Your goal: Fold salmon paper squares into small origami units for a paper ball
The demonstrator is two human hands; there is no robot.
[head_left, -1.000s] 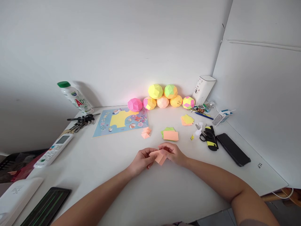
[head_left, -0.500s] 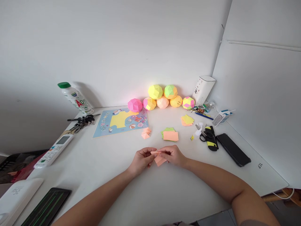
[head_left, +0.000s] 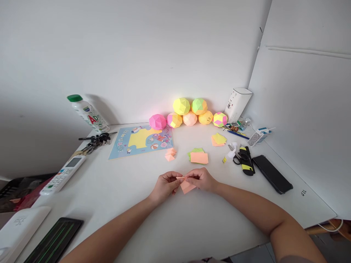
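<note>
Between my two hands is a piece of orange-pink paper (head_left: 187, 186), partly folded, held just above the near middle of the table. My left hand (head_left: 166, 185) pinches its left edge between thumb and fingers. On the other side, my right hand (head_left: 202, 180) grips the upper right part, its thumb on the fold. Fingers hide some of the paper's top edge. Beyond the hands lie small folded orange-pink paper pieces (head_left: 170, 155) and a stack of paper slips (head_left: 199, 157), pink over green.
Faceted paper balls (head_left: 190, 118) are piled against the wall. Yellow and orange slips (head_left: 218, 139), scissors (head_left: 238, 157) and a black phone (head_left: 272, 174) lie right. Left are a picture board (head_left: 123, 144), keys (head_left: 98, 140), a remote control (head_left: 63, 175) and a bottle (head_left: 89, 114).
Both hands stay in nearly the same place. The fingers of my right hand have shifted slightly on the paper, and a little more of its lower part shows.
</note>
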